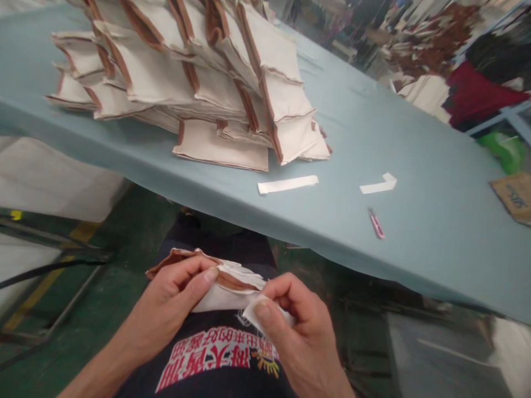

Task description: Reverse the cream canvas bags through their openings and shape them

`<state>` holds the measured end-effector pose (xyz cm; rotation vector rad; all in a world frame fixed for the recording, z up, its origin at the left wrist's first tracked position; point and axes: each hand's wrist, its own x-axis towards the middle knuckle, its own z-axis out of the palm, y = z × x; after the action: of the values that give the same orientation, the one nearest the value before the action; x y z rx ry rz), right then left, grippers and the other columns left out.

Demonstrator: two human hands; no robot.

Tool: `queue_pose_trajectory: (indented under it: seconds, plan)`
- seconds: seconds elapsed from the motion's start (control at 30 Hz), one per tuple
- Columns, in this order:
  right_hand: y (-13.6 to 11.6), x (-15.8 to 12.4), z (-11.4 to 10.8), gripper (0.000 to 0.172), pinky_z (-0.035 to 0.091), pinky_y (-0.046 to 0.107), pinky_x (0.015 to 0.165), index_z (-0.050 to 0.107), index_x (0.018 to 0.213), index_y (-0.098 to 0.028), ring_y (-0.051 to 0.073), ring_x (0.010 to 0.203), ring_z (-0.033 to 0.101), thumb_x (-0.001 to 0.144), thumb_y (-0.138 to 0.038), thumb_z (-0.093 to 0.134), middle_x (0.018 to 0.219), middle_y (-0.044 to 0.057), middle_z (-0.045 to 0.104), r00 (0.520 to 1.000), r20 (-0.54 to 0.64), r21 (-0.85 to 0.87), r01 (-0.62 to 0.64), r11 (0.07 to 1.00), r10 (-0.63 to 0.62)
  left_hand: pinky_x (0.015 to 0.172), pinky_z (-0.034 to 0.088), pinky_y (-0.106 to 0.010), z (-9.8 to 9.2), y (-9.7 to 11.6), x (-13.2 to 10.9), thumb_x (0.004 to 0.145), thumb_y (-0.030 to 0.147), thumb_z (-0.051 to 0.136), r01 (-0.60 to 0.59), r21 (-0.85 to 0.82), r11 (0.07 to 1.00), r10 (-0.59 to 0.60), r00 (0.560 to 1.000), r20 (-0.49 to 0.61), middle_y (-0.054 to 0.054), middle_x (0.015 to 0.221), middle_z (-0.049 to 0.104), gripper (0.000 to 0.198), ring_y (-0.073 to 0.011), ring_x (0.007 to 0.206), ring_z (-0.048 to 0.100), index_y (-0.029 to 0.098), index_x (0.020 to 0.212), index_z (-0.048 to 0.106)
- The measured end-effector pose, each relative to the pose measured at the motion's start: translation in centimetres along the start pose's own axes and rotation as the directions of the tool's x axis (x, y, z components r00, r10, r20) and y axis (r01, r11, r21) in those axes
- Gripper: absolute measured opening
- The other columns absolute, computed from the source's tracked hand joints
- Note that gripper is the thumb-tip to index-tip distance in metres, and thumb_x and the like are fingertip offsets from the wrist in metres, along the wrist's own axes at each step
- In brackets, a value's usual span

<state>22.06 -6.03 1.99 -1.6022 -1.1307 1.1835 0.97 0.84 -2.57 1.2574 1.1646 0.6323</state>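
Note:
A bundle of white cloth pieces with brown edges [215, 300] is held low in front of my dark printed shirt [207, 354]. My left hand [176, 296] grips the bundle, thumb on top and fingers curled around its upper edge. At the bundle's right end, my right hand [301, 326] is closed, pinching a small white piece [254, 316] between thumb and fingers. I cannot tell whether that piece is a loose strip or a corner of the cloth. Several layered white edges fan out between the two hands.
A large stack of similar brown-edged white cloth pieces [224, 102] lies on the blue-covered table [332, 221]. Two white strips [288, 184] and a pink cutter [376, 223] rest to its right. A cardboard piece [514, 196] sits at the far right. Metal bars [62, 309] stand at left.

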Motion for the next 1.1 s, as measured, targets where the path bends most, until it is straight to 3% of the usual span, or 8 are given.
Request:
queue_pose_trajectory:
  seconds: [0.23, 0.4, 0.53, 0.77, 0.97, 1.1]
  plan:
    - [-0.5, 1.1, 2.1, 0.018, 0.036, 0.023, 0.051, 0.071, 0.085, -0.023, 0.013, 0.058, 0.056, 0.096, -0.036, 0.069, 0.067, -0.002, 0.069, 1.000, 0.017, -0.076, 0.001, 0.997, 0.001, 0.058, 0.052, -0.023, 0.4, 0.9, -0.1, 0.093, 0.062, 0.078, 0.100, -0.117, 0.988, -0.091, 0.993, 0.078, -0.003, 0.076, 0.077, 0.045, -0.0177, 0.065, 0.063, 0.020, 0.080, 0.086]
    - [-0.5, 1.6, 2.4, 0.017, 0.039, 0.023, 0.054, 0.070, 0.087, -0.022, 0.013, 0.061, 0.060, 0.098, -0.035, 0.069, 0.069, -0.002, 0.070, 0.999, 0.009, -0.126, 0.032, 0.991, -0.031, 0.050, 0.036, -0.019, 0.7, 0.0, -0.2, 0.091, 0.069, 0.081, 0.159, -0.268, 0.950, -0.128, 0.983, 0.128, 0.004, 0.064, 0.056, 0.051, -0.0104, 0.056, 0.038, 0.019, 0.079, 0.082]
    - [-0.5, 1.9, 2.3, 0.020, 0.039, 0.024, 0.054, 0.070, 0.087, -0.023, 0.013, 0.058, 0.060, 0.098, -0.039, 0.068, 0.068, -0.002, 0.070, 0.999, 0.040, -0.150, 0.029, 0.988, -0.023, 0.046, 0.028, -0.020, 0.5, 0.3, 0.1, 0.096, 0.065, 0.075, 0.093, -0.157, 0.983, -0.074, 0.990, 0.122, 0.007, 0.061, 0.043, 0.051, -0.0104, 0.054, 0.033, 0.019, 0.073, 0.075]
    - [0.1, 2.4, 2.4, 0.022, 0.041, 0.025, 0.056, 0.071, 0.089, -0.022, 0.014, 0.057, 0.059, 0.099, -0.041, 0.066, 0.068, -0.002, 0.068, 0.997, 0.074, -0.181, 0.025, 0.983, -0.011, 0.045, 0.031, -0.021, 0.1, 1.1, 0.1, 0.096, 0.064, 0.066, 0.053, -0.034, 0.998, -0.048, 0.990, 0.131, 0.006, 0.062, 0.043, 0.054, -0.0114, 0.054, 0.037, 0.021, 0.065, 0.064]
    - [0.7, 2.4, 2.9, 0.024, 0.037, 0.025, 0.054, 0.072, 0.088, -0.023, 0.013, 0.055, 0.057, 0.101, -0.044, 0.068, 0.064, -0.003, 0.065, 0.996, 0.008, -0.234, 0.088, 0.968, -0.089, 0.045, 0.033, -0.020, 0.1, 1.3, 0.3, 0.092, 0.061, 0.068, 0.053, -0.002, 0.999, -0.053, 0.997, 0.061, 0.005, 0.058, 0.047, 0.049, -0.0113, 0.052, 0.039, 0.020, 0.065, 0.070]
    - [1.5, 2.5, 3.0, 0.025, 0.036, 0.025, 0.053, 0.071, 0.089, -0.023, 0.014, 0.057, 0.056, 0.100, -0.045, 0.069, 0.065, -0.003, 0.064, 0.999, 0.035, -0.172, 0.031, 0.985, -0.025, 0.047, 0.041, -0.020, 0.2, 1.8, 0.4, 0.093, 0.056, 0.068, 0.030, -0.004, 1.000, -0.030, 0.996, 0.080, 0.001, 0.062, 0.061, 0.045, -0.0131, 0.054, 0.051, 0.020, 0.069, 0.078]
